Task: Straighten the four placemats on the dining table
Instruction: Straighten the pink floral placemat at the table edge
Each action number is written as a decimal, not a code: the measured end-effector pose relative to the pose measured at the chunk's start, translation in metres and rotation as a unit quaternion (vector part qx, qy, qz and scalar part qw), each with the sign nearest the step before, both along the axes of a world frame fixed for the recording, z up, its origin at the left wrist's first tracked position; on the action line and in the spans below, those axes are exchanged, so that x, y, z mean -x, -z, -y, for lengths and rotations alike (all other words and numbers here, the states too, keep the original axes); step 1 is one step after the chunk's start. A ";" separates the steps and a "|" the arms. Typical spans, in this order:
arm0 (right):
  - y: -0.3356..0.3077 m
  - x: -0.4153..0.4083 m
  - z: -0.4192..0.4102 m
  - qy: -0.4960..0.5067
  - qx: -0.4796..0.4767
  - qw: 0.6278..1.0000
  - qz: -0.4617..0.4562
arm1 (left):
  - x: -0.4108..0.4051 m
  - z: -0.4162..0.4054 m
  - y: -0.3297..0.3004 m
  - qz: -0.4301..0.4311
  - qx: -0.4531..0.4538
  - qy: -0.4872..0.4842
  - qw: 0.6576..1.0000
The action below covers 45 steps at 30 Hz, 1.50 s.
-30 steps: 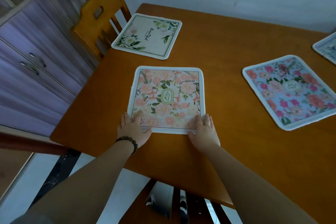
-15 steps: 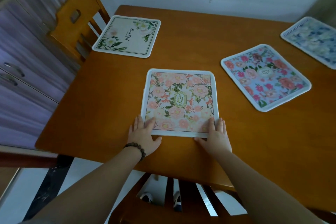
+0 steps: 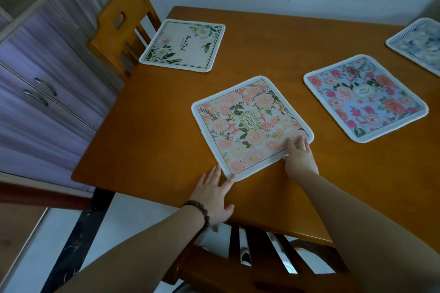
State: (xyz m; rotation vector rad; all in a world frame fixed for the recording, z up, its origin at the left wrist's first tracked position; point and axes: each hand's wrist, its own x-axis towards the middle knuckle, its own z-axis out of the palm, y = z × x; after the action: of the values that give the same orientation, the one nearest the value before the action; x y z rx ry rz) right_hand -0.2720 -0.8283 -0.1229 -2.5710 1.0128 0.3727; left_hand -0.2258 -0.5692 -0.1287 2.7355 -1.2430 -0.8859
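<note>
A pink floral placemat (image 3: 250, 123) lies near the front of the wooden table (image 3: 166, 114), skewed to the table edge. My right hand (image 3: 298, 158) presses flat on its near right corner. My left hand (image 3: 213, 194) rests flat on the table, its fingertips touching the mat's near left corner. A cream placemat with green leaves (image 3: 184, 45) lies at the far left. A blue placemat with pink flowers (image 3: 364, 97) lies to the right, tilted. A pale blue placemat (image 3: 419, 43) is cut off at the right edge of the view.
A wooden chair (image 3: 119, 24) stands at the table's left side. Another chair's back (image 3: 250, 259) sits under the near table edge below my arms. Purple cabinets (image 3: 47, 93) line the left wall. A white wall runs behind the table.
The pink placemat now lies turned counter-clockwise against the table edge. My left hand has slid off its corner toward the table edge. The view has swung and tilted.
</note>
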 end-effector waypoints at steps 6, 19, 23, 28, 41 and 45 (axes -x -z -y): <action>0.004 0.006 -0.028 0.051 -0.023 0.998 0.032 | -0.024 -0.004 -0.008 0.069 0.047 0.008 0.996; 0.023 -0.001 -0.101 0.128 0.010 0.991 0.026 | -0.182 0.038 0.007 0.145 0.011 -0.056 0.988; 0.030 -0.001 -0.100 0.123 0.029 0.992 0.022 | -0.205 0.054 0.012 0.132 -0.016 -0.067 0.989; 0.030 0.000 -0.097 0.107 0.031 0.994 0.023 | -0.213 0.065 0.010 0.112 -0.008 -0.083 0.990; 0.012 0.016 -0.052 0.093 0.005 0.996 -0.004 | -0.136 0.027 0.005 0.104 -0.028 -0.078 0.991; 0.007 0.032 -0.058 0.081 -0.002 0.997 -0.006 | -0.102 0.021 0.001 0.093 -0.029 -0.073 0.993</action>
State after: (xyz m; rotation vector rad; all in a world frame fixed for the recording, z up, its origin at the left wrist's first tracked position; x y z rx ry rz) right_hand -0.3037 -0.7708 -0.1302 -2.4644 1.2132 0.3481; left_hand -0.1239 -0.5906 -0.1298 2.9670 -1.0372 -0.6771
